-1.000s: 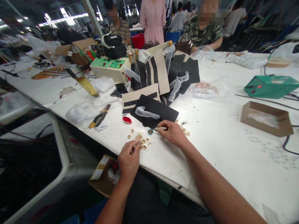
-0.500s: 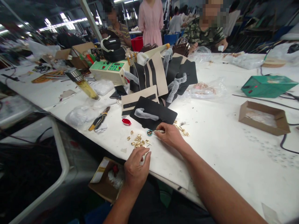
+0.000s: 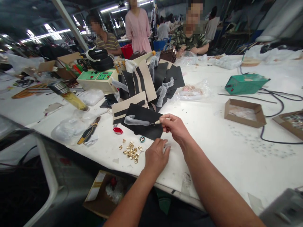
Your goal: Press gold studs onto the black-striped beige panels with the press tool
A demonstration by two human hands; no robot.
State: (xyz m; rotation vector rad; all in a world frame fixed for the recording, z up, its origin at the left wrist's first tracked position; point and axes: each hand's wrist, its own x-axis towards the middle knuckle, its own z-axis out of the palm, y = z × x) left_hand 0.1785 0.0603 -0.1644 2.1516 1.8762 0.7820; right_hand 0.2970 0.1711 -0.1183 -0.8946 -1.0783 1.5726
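White work counter (image 3: 213, 164) | black leather panel (image 3: 142, 124) lies far of the hands, flat for working | right hand (image 3: 174, 127): fingers pinch pale-handled tool (image 3: 157, 122) at panel edge | left hand (image 3: 156, 157): fingers spread, empty, near gold rings (image 3: 130, 150), seemingly laid within reach

Right hand (image 3: 174, 127) pinching slim pale-handled tool (image 3: 162, 120), tip just over black leather panel (image 3: 142, 121). Left hand (image 3: 156, 157) flat on white table (image 3: 213, 148), open, just right of gold metal rings (image 3: 131, 151). Small teal round piece (image 3: 142, 139) and red oval piece (image 3: 117, 130) beside panel. Green control box (image 3: 97, 80) upper left of centre. Cardboard tray (image 3: 245, 113) at right. Co-worker in camouflage shirt (image 3: 189, 41) across table, top of frame.
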